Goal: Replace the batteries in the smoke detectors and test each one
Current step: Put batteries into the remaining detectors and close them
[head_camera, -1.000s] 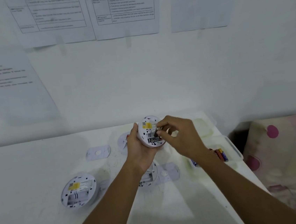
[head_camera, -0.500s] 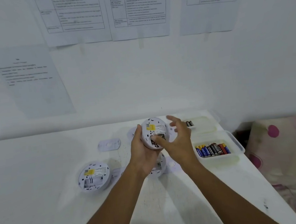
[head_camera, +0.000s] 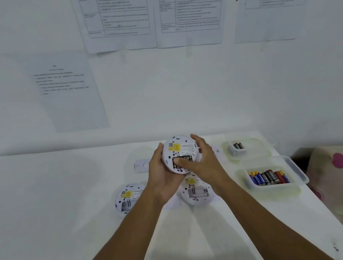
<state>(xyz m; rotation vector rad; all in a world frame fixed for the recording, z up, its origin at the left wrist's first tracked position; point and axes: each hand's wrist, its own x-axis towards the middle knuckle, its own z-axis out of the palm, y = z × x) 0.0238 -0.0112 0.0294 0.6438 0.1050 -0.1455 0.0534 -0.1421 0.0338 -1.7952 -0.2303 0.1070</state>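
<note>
Left hand [head_camera: 160, 173] curls round the smoke detector [head_camera: 179, 148], its back tilted toward me near the tabletop's [head_camera: 47, 206] far edge, so my right hand [head_camera: 204, 164], clasping its far rim, can thumb the battery [head_camera: 187, 159] home.

Our white table [head_camera: 47, 206] bears a left detector [head_camera: 129, 197] and right detector [head_camera: 196, 193], backs up, a mounting plate [head_camera: 141, 165] behind them. To the right we see a near tub [head_camera: 297, 171] and far tub [head_camera: 259, 152] of batteries [head_camera: 268, 177].

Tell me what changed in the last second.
The right hand stopped pinching at the battery bay, opened, and now presses its thumb on the batteries with fingers round the rim of the smoke detector. The left hand holds it as before; the two other detectors lie unmoved.
</note>
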